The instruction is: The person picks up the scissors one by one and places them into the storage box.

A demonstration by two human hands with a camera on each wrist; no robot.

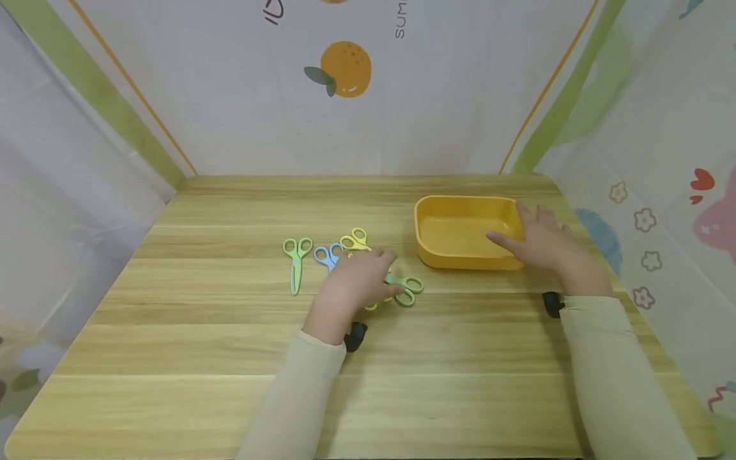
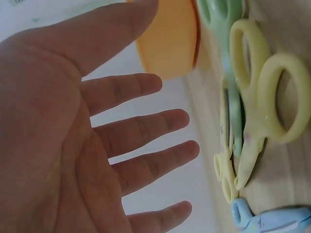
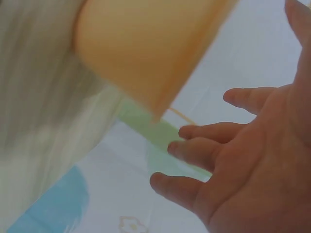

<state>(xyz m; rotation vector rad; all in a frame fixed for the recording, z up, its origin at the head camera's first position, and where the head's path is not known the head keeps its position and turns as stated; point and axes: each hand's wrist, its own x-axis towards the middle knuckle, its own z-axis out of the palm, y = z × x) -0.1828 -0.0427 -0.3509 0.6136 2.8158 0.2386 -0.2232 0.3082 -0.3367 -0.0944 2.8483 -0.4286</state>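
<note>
Over a group of small scissors hovers my left hand (image 1: 358, 281), its fingers spread and holding nothing. Below and around it lie blue scissors (image 1: 329, 257), yellow scissors (image 1: 361, 243) and green scissors (image 1: 397, 280), partly hidden by the hand. The left wrist view shows another pair of yellow scissors (image 2: 253, 109) close to the fingers but apart from them. A second pair of green scissors (image 1: 296, 263) lies to the left. My right hand (image 1: 546, 246) is at the right end of an orange-yellow bin (image 1: 468, 262), fingers spread; the right wrist view shows a gap between them.
The wooden table (image 1: 190, 319) carries all these things. A white printed cloth (image 1: 276, 121) hangs behind its back edge, and another printed cloth (image 1: 661, 160) stands close along the right side.
</note>
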